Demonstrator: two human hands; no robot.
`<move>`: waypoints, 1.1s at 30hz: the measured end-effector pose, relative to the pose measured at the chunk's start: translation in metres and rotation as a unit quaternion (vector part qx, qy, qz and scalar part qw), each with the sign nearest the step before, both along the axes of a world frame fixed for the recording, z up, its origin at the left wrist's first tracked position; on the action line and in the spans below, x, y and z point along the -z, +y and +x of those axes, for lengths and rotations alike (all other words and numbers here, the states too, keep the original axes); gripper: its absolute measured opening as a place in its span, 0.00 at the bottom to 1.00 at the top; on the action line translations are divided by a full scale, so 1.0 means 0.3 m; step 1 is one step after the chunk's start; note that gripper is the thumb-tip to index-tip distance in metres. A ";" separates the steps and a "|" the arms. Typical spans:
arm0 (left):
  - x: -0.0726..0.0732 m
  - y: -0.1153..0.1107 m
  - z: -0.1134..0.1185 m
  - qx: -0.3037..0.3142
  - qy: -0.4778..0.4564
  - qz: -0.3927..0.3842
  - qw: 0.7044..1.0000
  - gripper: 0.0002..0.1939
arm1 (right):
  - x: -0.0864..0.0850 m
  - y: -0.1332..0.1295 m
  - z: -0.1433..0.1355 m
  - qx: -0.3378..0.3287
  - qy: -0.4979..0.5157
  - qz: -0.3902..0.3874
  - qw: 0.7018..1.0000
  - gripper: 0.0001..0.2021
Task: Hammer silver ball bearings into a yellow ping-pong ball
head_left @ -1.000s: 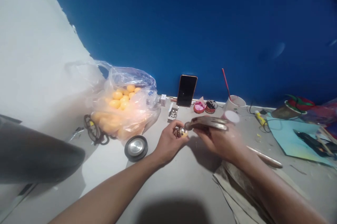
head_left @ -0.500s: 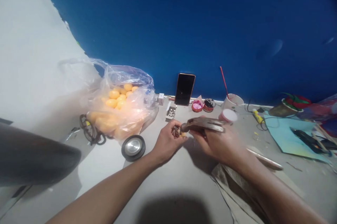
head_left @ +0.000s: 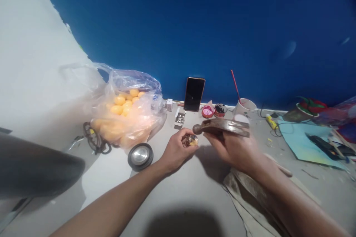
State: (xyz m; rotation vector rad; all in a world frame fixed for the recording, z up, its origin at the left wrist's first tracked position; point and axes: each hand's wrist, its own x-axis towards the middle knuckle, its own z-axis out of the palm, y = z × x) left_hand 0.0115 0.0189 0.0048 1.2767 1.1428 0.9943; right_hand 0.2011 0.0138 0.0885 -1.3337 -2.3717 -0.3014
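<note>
Between the thumb and fingers of my left hand is a small round object, shiny metal with some yellow. My right hand grips a worn claw hammer near its head. The hammer's round face is just above and right of the small object, with a narrow gap between them. An open little box of shiny metal bits lies beyond my left hand. Left of my left wrist sits a round black-rimmed metal disc.
A clear plastic bag of yellow-orange balls stands left. A phone leans on the blue wall beside red tubs. A white cup holds a red straw. Cloth lies below my right forearm, blue sheet at right.
The hammer head has moved right and slightly up, away from the small object. The object now shows more of its round front in my left fingers.
</note>
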 end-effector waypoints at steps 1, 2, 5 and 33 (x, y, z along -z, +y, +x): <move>-0.002 0.000 0.001 0.001 0.001 0.001 1.000 0.18 | 0.000 -0.001 0.000 0.001 -0.002 -0.001 1.000 0.15; -0.004 -0.001 0.001 0.004 0.004 0.008 1.000 0.17 | 0.000 -0.001 0.000 -0.003 -0.013 -0.013 1.000 0.15; -0.007 -0.003 0.002 0.009 0.034 0.029 0.999 0.13 | -0.002 -0.002 -0.001 -0.016 -0.042 -0.060 0.997 0.13; 0.004 0.003 -0.009 -0.030 -0.102 -0.014 0.994 0.21 | 0.103 0.116 0.031 0.048 -0.122 -0.192 0.973 0.05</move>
